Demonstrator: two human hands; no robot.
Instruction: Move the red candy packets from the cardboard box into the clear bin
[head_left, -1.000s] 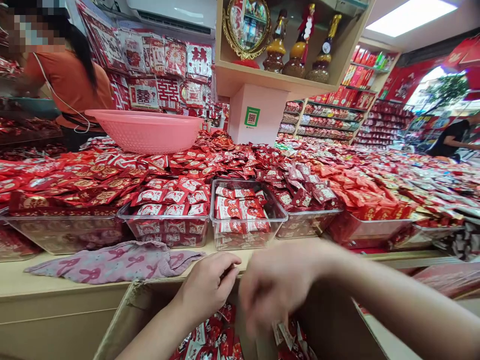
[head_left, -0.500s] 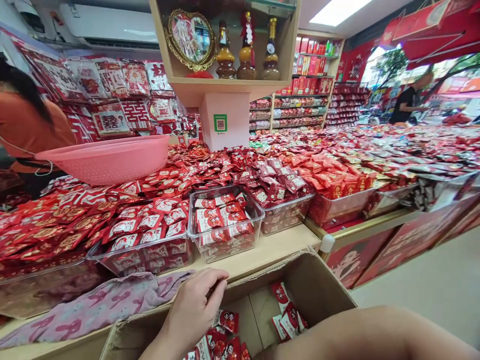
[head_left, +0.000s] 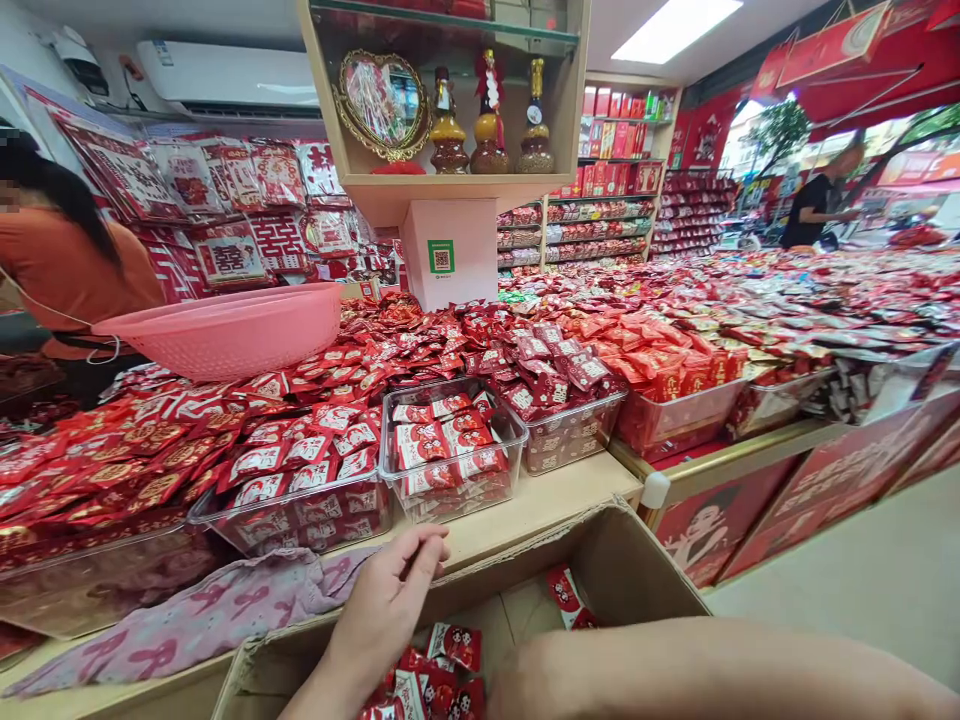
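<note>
Left hand rests half-curled fingers on the cardboard box rim; right hand's fingers can't be seen

Left grip half-curled, palm down; right forearm crosswise.

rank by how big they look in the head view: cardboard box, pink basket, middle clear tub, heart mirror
1. cardboard box, nearest the camera and cut off below.
2. pink basket and clear tub: about alike, basket wider, tub taller.
3. heart mirror, set farthest back.
</note>
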